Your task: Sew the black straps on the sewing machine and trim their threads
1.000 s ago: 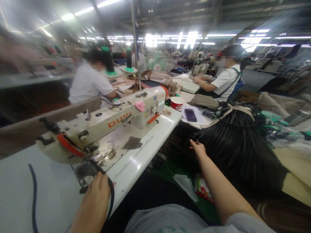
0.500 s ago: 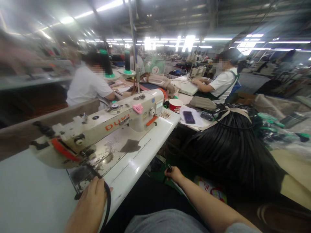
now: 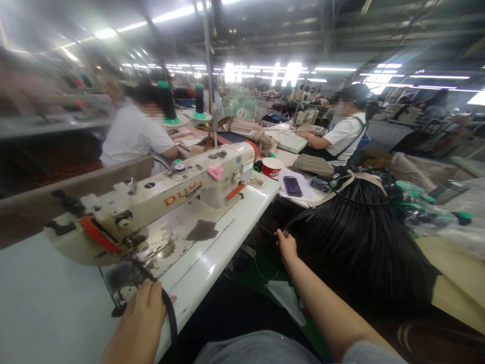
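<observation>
On the near end of the white machine table [image 3: 204, 273], my left hand [image 3: 142, 316] lies with its fingers together over a black strap [image 3: 170, 313]. The strap runs from below the head of the sewing machine [image 3: 178, 194], under my fingers, and loops down past the table's edge. Low to the right, my right hand [image 3: 287, 245] is closed in a pinch around something small and dark that I cannot make out. It is beside the left side of a large tied bundle of black straps [image 3: 359, 227].
A red-and-white bowl [image 3: 272, 167] and a phone [image 3: 292, 186] on white paper stand beyond the table. Plastic-wrapped items with green parts [image 3: 417, 199] lie right of the bundle. Two people in white shirts sit at the stations ahead.
My right hand has moved up and to the right, from beside the table toward the strap bundle, still closed. My left hand stays at the strap. The view has shifted slightly.
</observation>
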Demonstrator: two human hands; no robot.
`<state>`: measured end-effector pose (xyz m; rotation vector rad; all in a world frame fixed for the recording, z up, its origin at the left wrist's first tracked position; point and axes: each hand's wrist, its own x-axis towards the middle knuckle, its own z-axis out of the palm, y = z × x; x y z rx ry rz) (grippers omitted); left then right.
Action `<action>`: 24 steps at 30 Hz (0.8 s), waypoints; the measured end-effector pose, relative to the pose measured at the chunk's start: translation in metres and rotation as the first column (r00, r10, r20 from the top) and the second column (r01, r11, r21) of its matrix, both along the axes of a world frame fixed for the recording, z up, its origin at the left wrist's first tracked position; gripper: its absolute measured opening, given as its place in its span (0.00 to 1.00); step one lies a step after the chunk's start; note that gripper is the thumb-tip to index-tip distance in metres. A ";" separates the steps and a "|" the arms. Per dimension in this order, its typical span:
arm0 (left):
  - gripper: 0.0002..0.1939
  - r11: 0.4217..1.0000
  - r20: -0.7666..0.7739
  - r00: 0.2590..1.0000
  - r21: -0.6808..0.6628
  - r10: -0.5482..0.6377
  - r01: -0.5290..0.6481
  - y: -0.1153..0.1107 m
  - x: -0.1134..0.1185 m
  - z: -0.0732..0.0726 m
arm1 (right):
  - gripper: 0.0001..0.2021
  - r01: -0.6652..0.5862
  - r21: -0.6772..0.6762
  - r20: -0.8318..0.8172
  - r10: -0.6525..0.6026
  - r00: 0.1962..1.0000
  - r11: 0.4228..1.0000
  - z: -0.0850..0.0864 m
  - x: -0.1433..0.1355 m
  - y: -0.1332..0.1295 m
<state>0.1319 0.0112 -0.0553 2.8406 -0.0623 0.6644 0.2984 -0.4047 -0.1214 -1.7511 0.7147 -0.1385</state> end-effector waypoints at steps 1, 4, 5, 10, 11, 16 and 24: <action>0.13 0.999 0.007 1.000 0.039 0.019 -0.019 -0.001 0.000 -0.002 | 0.15 -0.065 0.024 -0.031 0.066 0.997 0.998 -0.007 -0.010 0.013; 0.12 0.981 0.025 0.998 0.184 0.064 -0.068 -0.002 -0.002 -0.003 | 0.14 -0.216 0.103 -0.110 0.227 0.968 0.971 -0.023 -0.034 0.043; 0.13 0.974 0.013 0.998 0.218 0.058 -0.060 -0.001 -0.003 -0.003 | 0.13 -0.239 0.118 -0.122 0.253 0.960 0.964 -0.025 -0.037 0.048; 0.16 0.961 -0.106 0.994 0.275 -0.003 0.032 0.015 -0.001 -0.004 | 0.14 -0.211 0.090 -0.061 0.217 0.974 0.973 0.000 -0.020 0.034; 0.16 0.961 -0.108 0.994 0.275 -0.001 0.031 0.019 0.001 -0.005 | 0.16 -0.198 0.071 -0.032 0.201 0.979 0.978 0.008 -0.015 0.029; 0.16 0.951 -0.052 0.998 0.309 0.034 -0.016 0.020 0.003 -0.004 | 0.25 -0.204 -0.039 0.112 0.207 0.972 0.978 0.044 -0.014 0.039; 0.12 0.964 0.039 0.992 0.232 0.122 -0.127 0.000 0.003 0.014 | 0.25 -0.458 -0.319 0.280 0.544 0.791 0.830 0.082 -0.052 0.098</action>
